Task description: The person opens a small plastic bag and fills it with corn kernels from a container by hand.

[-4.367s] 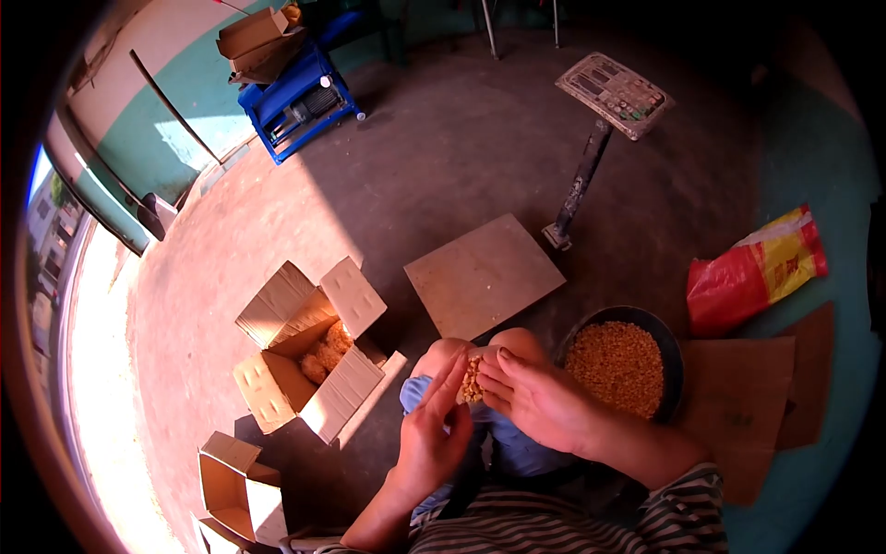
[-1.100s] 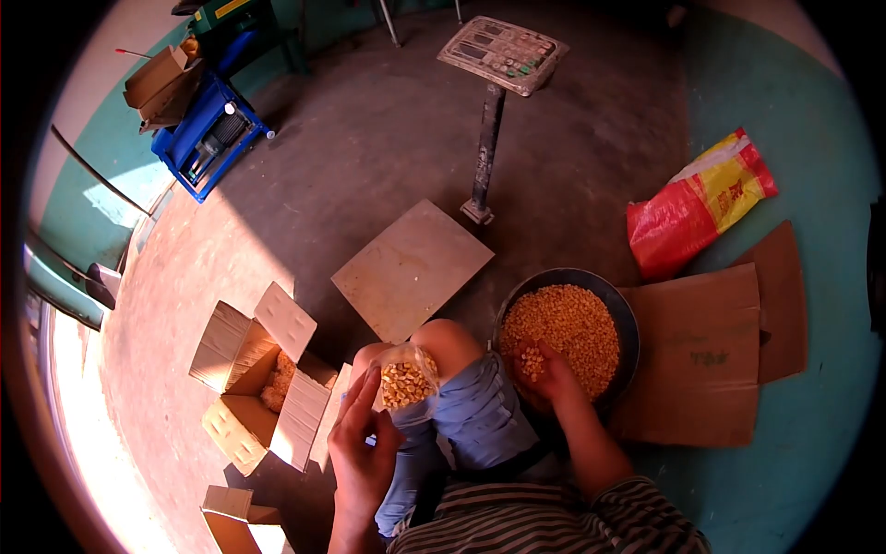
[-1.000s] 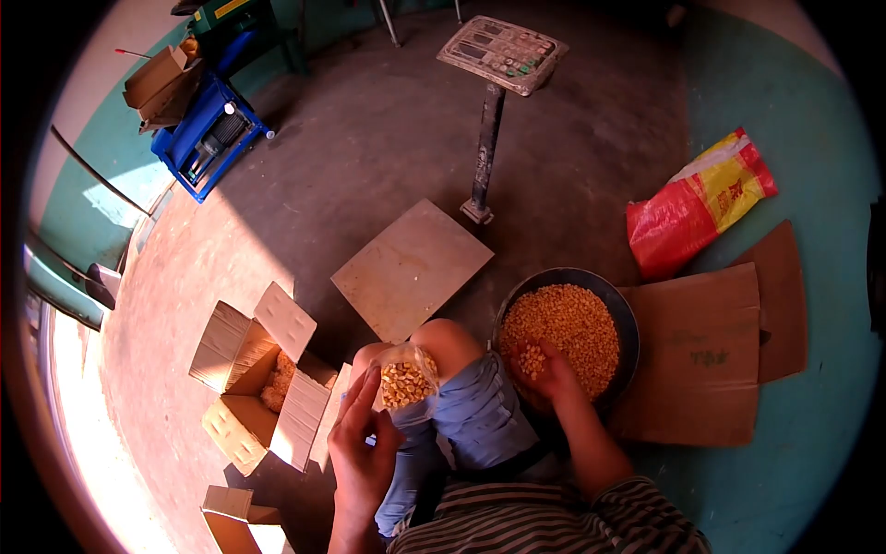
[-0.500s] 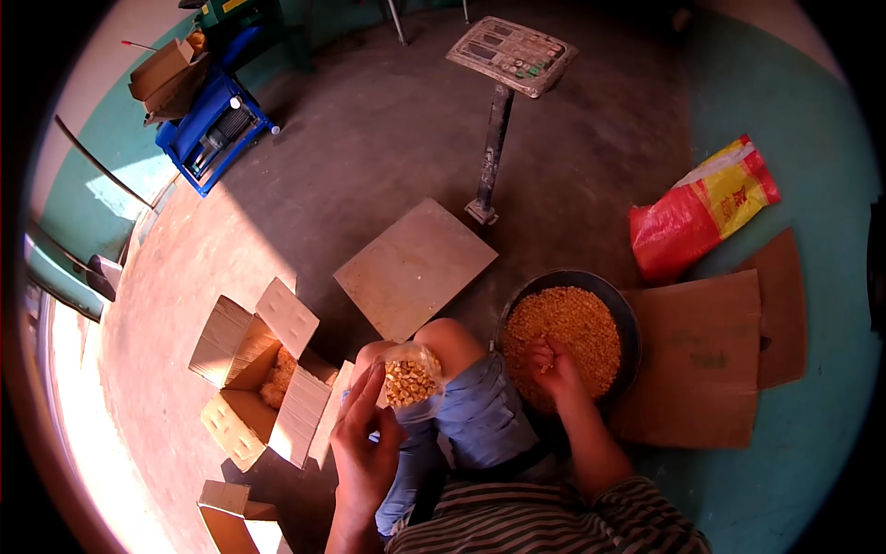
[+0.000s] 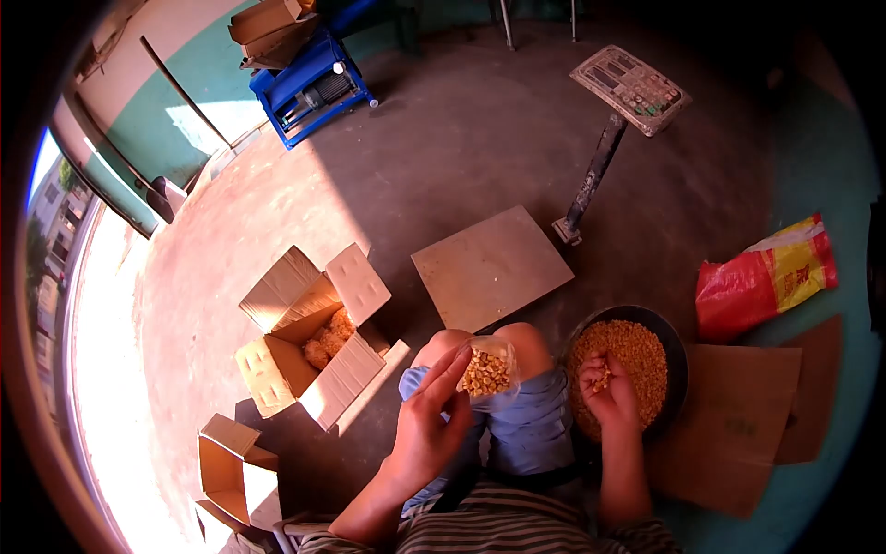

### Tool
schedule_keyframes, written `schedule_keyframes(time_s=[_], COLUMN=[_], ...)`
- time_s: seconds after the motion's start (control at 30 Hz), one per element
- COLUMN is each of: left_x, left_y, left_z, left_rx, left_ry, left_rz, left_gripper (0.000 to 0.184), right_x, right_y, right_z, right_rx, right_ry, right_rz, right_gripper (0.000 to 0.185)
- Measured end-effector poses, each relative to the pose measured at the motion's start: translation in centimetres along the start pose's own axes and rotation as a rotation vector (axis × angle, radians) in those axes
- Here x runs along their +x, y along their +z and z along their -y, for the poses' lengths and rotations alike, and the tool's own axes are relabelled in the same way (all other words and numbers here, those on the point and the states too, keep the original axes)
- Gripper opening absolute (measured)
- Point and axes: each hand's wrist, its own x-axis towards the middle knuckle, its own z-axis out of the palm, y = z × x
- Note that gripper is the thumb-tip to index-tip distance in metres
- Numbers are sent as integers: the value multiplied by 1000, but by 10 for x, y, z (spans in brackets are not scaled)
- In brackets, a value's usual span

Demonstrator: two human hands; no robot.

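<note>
My left hand point(image 5: 432, 427) grips a clear plastic container point(image 5: 503, 392) by its left side, thumb and fingers closed on it. Inside lie yellow corn kernels point(image 5: 485, 371); whether the container is a cup or a bag I cannot tell. It is held above my knees. Over the black basin point(image 5: 683, 355) at my right, my right hand point(image 5: 611, 395) is turned palm up, fingers curled around a few kernels point(image 5: 601, 379). The basin is filled with loose corn point(image 5: 637, 355).
An open carton point(image 5: 355, 377) with an orange-brown fluffy heap point(image 5: 330, 338) stands left, a smaller carton point(image 5: 226, 469) nearer. Ahead are a platform scale point(image 5: 494, 268) and its display point(image 5: 631, 88). Flattened cardboard point(image 5: 724, 415) and a red-yellow sack point(image 5: 766, 277) lie right; a blue machine point(image 5: 309, 88) stands far left.
The camera view has turned left, so the surroundings shift right. My right hand has rolled palm up with kernels showing in its fingers. My left hand still holds the container.
</note>
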Motion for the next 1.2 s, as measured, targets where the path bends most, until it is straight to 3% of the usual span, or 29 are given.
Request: schedule_keyframes(time_s=[0.07, 0.2, 0.3, 0.43, 0.7, 0.93, 1.0, 1.2], left_x=[0, 0, 1, 1, 5, 5, 5, 5], left_y=[1, 1, 0, 2, -1, -2, -1, -2], left_z=[1, 2, 1, 4, -1, -3, 1, -1], left_rx=[-7, -11, -29, -67, -208, -276, -268, -256], left_ry=[4, 13, -12, -34, -147, -192, -175, -194], left_rz=[6, -1, 0, -21, -82, -106, -105, -102], left_gripper=[60, 61, 61, 61, 54, 52, 53, 54], right_x=[-16, -23, -30, -29, -22, -18, -19, -21], right_y=[36, 71, 96, 108, 102, 93, 95, 96], right_z=[-22, -56, -91, -136, -181, -186, -184, -181], right_rx=[6, -69, -132, -237, -619, -699, -741, -777], right_ry=[101, 126, 117, 60, -290, -384, -457, -459], right_rz=[89, 363, 440, 483, 502, 495, 610, 649], right_gripper=[19, 21, 21, 21, 26, 36, 40, 47])
